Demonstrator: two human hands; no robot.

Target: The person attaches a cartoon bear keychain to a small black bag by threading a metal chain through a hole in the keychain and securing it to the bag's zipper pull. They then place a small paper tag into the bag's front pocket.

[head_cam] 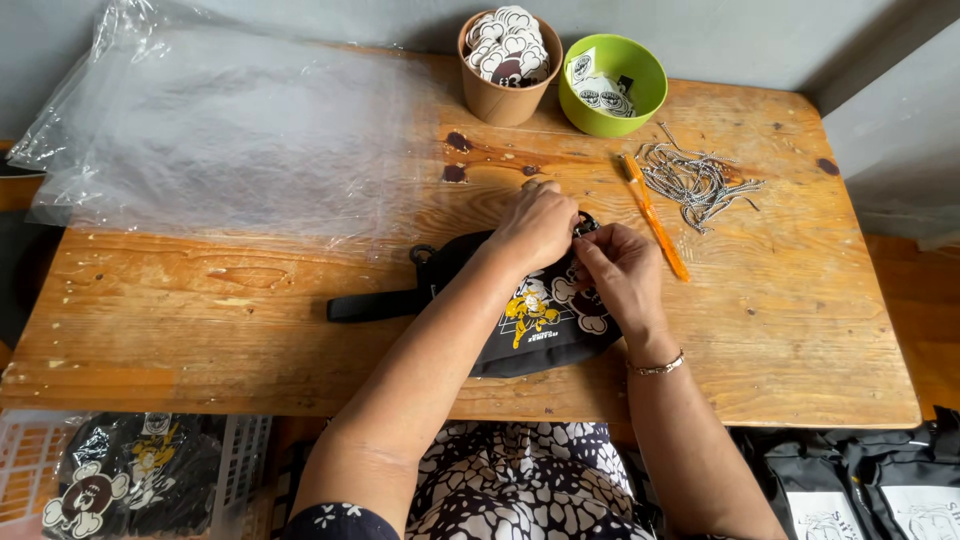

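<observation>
Fingertips of the left hand (537, 222) and right hand (618, 268) pinched together on a small dark metal ring (585, 222) at the top edge of a black fabric pouch with cartoon prints (535, 325), which lay on the worn wooden table (250, 320). An orange pen (655, 215) and a heap of silver ball chains (695, 180) lay just beyond the right hand.

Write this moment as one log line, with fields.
left hand: on black pouch ring | right hand: pinching same spot | ball chains: right, untouched
</observation>
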